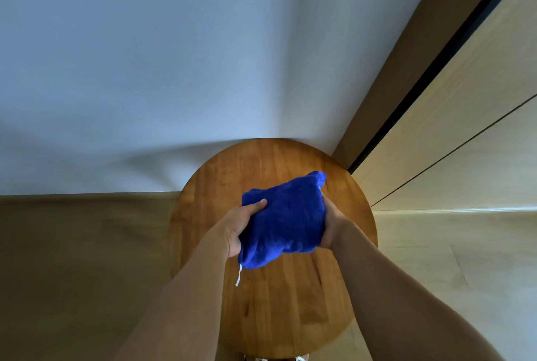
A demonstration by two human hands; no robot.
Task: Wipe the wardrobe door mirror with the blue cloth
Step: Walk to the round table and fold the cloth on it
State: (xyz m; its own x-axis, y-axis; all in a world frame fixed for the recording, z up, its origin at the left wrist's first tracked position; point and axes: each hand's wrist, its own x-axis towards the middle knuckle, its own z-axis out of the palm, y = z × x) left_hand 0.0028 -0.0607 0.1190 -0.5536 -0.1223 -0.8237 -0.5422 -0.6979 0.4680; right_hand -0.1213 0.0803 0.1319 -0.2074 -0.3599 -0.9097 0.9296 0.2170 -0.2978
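A folded blue cloth (286, 219) is held between both my hands just above a round wooden table (261, 302). My left hand (242, 222) grips its left edge, thumb lying on top and fingers under the fold. My right hand (331, 222) grips the right edge, mostly hidden behind the cloth. A small white tag (239, 276) dangles from the cloth's lower corner. The wardrobe (465, 128) stands at the right, with pale wooden panels and a dark gap between them. No mirror surface shows in this view.
A plain white wall (145, 70) fills the space behind the table. Brown wooden floor (72, 273) lies to the left, and paler floor (465, 244) runs along the wardrobe's base on the right.
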